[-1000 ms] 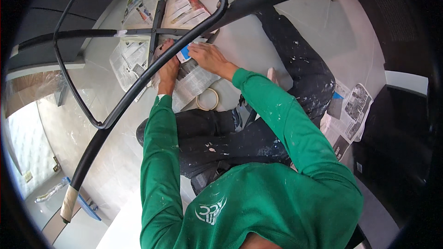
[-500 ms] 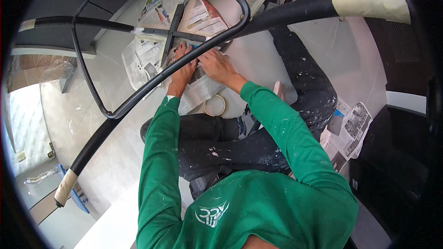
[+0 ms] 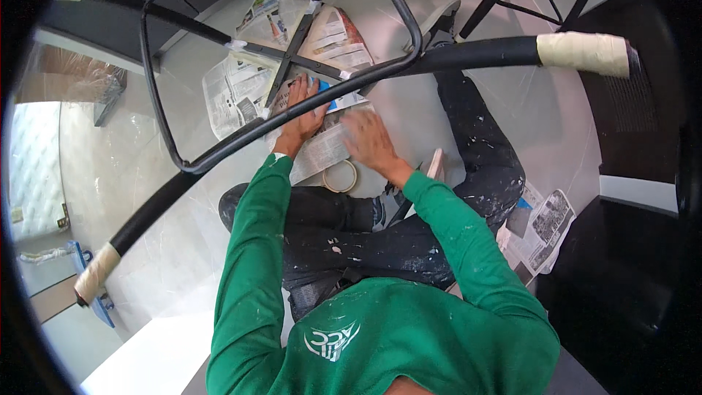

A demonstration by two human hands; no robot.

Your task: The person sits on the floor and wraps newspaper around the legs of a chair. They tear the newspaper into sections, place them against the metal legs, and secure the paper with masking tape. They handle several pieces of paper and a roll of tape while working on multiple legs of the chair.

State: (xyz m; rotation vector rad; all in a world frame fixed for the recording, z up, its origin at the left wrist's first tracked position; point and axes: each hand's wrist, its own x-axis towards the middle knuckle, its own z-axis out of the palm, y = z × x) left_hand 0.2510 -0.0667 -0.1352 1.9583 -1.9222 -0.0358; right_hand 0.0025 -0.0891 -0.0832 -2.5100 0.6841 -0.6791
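Observation:
My left hand (image 3: 303, 113) lies flat with its fingers stretched over a newspaper sheet (image 3: 319, 152), beside the crossed flat bars (image 3: 291, 57) of a black metal furniture frame (image 3: 292, 111). One curved tube of the frame passes over this hand and hides part of it. My right hand (image 3: 368, 136), a little blurred, is raised just right of the sheet. Its fingers look apart and nothing shows in them. More newspaper (image 3: 232, 95) is spread around and under the crossed bars. A roll of masking tape (image 3: 339, 176) lies on the floor close to my bent leg.
Thick black legs of the frame reach out left and right, their ends wrapped in cream tape (image 3: 583, 54). Crumpled newspaper (image 3: 545, 232) lies by my right knee. Another black metal frame (image 3: 504, 0) stands at the far right. Plastic-wrapped cardboard (image 3: 73, 77) is at the left.
My right hand has lifted off the newspaper beside my left hand and moved right and toward me. My left hand stays on the paper. The whole view has shifted slightly.

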